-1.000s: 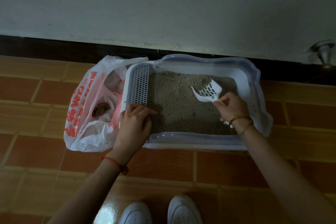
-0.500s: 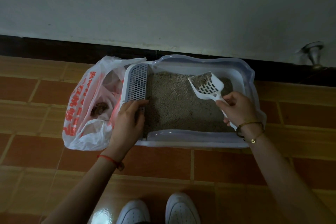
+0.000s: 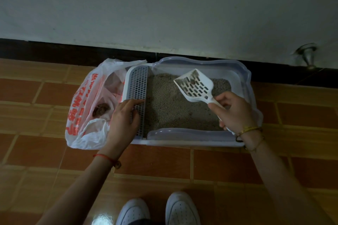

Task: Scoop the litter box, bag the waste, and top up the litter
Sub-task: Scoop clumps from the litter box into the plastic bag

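Holding scoop (image 3: 194,86) by its handle in right hand (image 3: 236,113), fingers curled and pinching the handle near the neck; blade raised clear above the litter (image 3: 173,107), not touching it. Carrying a small dark clump plus a few grains near the far tip of the blade; most slots showing empty. Long axis of scoop running from the right hand up and away to that hand's left, blade end pointing roughly toward the far left corner of the litter box (image 3: 201,141).

Resting left hand (image 3: 124,120) flat on the perforated grid panel (image 3: 138,89) at the box's left end, fingers spread and lying along the panel, gripping nothing; apparently steadying the box.

Lying just beyond the left hand, touching the box's left wall: plastic bag (image 3: 80,113), white and translucent with orange print, mouth slack and partly open toward the box. Showing one dark brown lump (image 3: 100,110) inside already.

Judging next move: travelling the loaded blade leftward from the right hand, across the litter and over the grid panel and left hand, to the bag mouth. Bag sitting nearer the left hand, well apart from the right. Noting risk: small clump sitting near the blade tip, likely to roll off if tilted before reaching the bag.

Litter looking grey-tan, granular, unevenly raked, bed thinner toward the near right.
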A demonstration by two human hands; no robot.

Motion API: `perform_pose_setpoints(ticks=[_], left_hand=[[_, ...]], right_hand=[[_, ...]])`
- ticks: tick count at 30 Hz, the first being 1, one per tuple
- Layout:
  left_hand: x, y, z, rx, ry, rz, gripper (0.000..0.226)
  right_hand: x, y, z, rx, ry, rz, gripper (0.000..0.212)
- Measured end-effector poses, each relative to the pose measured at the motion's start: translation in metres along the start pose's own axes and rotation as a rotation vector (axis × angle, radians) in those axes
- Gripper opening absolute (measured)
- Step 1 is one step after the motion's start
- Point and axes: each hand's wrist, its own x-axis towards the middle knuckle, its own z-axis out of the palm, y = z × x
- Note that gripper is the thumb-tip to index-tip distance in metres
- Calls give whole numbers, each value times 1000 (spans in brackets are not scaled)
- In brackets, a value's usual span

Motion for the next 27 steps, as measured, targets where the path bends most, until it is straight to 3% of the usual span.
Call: perform_pose_setpoints(ticks=[17,27], left_hand=[[-4,1,-10,11,13,-8,34],[-19,-17,-38,77,101,-81,29]], right_hand=[[-9,-27,11,-12,-73,-89,18],[2,-61,66,-129,-263,-245,16]])
